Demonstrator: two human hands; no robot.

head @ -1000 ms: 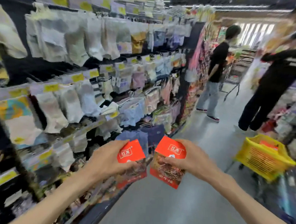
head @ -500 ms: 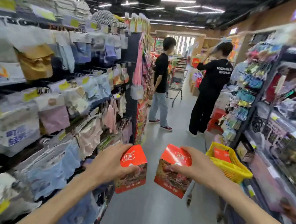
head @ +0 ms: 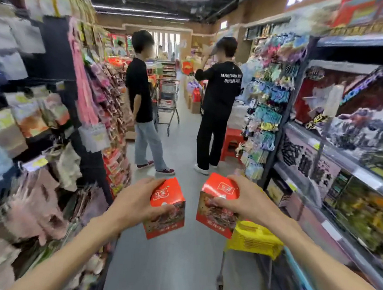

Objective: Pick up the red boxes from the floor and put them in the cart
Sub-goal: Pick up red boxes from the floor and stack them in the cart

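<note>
Red boxes: two, both off the floor, held side by side at chest height over the aisle, a clear gap between them.
Left box (head: 167, 207): in the left hand (head: 134, 205), fingers curled over the top rear edge, thumb across the front face. Firm wrap, nothing loose.
Right box (head: 219, 205): in the right hand (head: 247, 204), fingers draped over the top, thumb pressed on the photo panel. Also firmly held.
Cart: yellow basket cart (head: 255, 240), low and to the right, just under the right forearm, parked against the right-hand shelving (head: 343, 169). Inside is hidden by the arm, so I can't tell how full it is.
Step in hand: carry to the cart and drop in. Judgement: right box goes first, it's nearly above the rim; lower it in, don't toss. Then swing the left box across.
Orientation: both upright, red lids up, printed fronts toward the wearer. Each leans slightly, tops tipped away from each other.
Long axis: roughly vertical on both, a bit taller than wide.
Risk: two people (head: 218, 106) stand further down the aisle, well apart from the cart; no conflict likely.
</note>
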